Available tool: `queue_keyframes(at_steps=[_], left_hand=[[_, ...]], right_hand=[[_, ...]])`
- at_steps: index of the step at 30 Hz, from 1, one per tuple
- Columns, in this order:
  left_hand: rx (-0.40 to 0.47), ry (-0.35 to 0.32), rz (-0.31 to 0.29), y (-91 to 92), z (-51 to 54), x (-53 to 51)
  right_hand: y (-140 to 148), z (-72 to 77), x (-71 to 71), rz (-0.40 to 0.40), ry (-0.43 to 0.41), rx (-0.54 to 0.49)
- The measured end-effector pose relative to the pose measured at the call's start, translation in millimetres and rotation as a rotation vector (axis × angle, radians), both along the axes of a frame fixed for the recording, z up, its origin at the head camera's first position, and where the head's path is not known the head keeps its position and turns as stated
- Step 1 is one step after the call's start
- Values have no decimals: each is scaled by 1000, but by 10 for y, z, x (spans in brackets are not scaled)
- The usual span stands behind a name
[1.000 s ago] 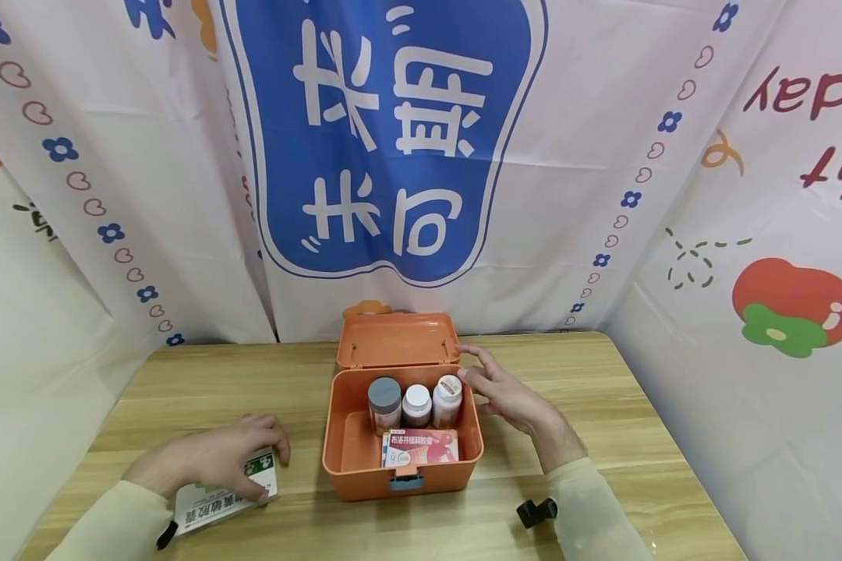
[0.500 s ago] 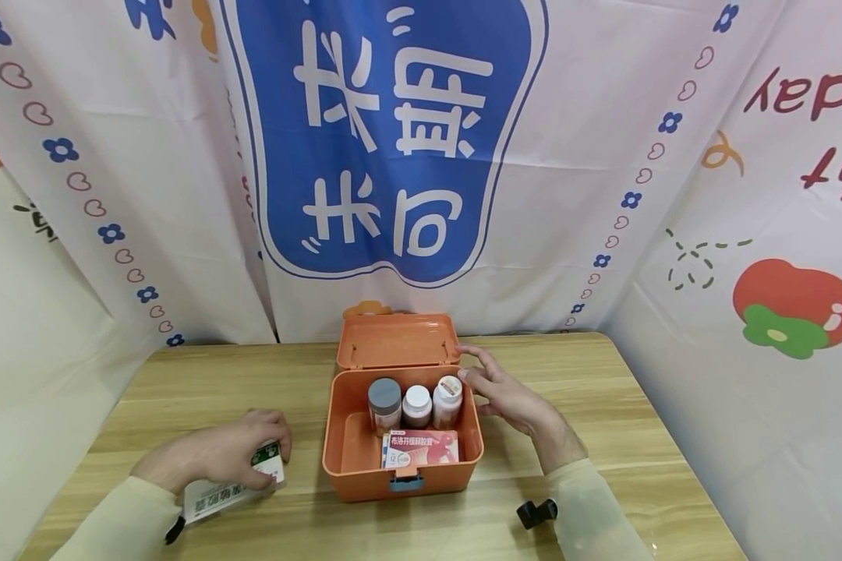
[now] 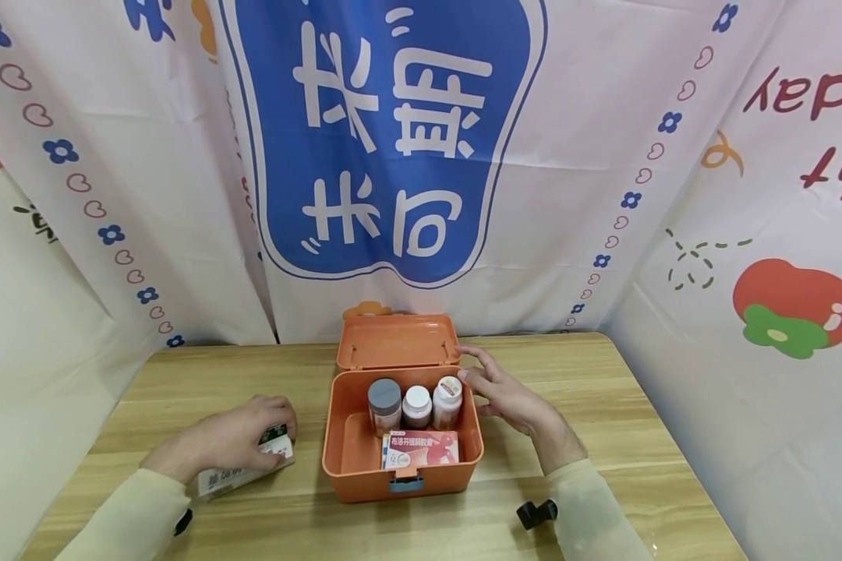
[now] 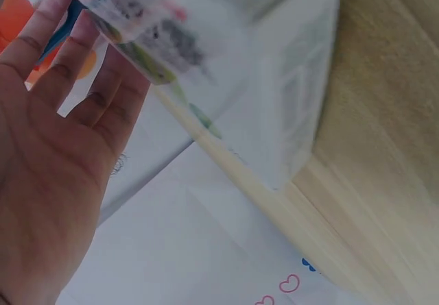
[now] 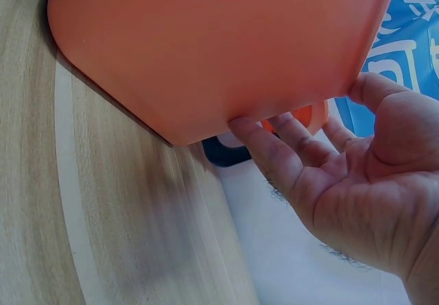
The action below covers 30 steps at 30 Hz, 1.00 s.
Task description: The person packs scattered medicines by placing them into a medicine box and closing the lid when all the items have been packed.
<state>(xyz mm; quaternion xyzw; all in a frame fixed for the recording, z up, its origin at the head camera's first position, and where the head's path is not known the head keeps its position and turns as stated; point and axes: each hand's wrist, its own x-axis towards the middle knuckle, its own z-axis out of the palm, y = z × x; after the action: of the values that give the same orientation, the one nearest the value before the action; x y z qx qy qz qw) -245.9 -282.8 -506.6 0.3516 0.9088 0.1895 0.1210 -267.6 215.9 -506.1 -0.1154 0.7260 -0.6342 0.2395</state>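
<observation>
My left hand [image 3: 228, 440] grips a white and green medicine box [image 3: 242, 471] by its right end, left of an orange storage box [image 3: 368, 483]. In the left wrist view that medicine box [image 4: 254, 113] is tilted, with the table beneath it. My right hand [image 3: 512, 397] rests against the orange box's back right corner, fingers spread near rim and lid. Seen from the right wrist, thumb and fingertips [image 5: 241, 125] touch the box's edges [image 5: 206, 51]. Inside stand a grey-capped jar [image 3: 384, 396] and two white bottles [image 3: 417, 399], behind a pink-and-white medicine box [image 3: 424, 449].
The storage box's lid [image 3: 398, 340] is swung back. Its blue latch [image 3: 406, 483] faces the front. A wooden table [image 3: 589, 405] extends on both sides. Printed cloth [image 3: 547, 234] hangs behind it and at the sides.
My left hand has moved the medicine box away from the front edge and slightly right, towards the orange box. My right hand and the orange box have stayed in place.
</observation>
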Motion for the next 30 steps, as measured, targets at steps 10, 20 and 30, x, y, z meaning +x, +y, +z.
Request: queue_keyframes(at_steps=[10,20,30], left_hand=[[18,97,-33,34,-53,-149],[34,141,-42,-25,-114,-197],[101,74,30,-286,-102,-148]], right_hand=[[-5,2,7,-5,-5,-4],[-7,0,9,-5,-6,-6],[-5,8,10,-6,-1,0]])
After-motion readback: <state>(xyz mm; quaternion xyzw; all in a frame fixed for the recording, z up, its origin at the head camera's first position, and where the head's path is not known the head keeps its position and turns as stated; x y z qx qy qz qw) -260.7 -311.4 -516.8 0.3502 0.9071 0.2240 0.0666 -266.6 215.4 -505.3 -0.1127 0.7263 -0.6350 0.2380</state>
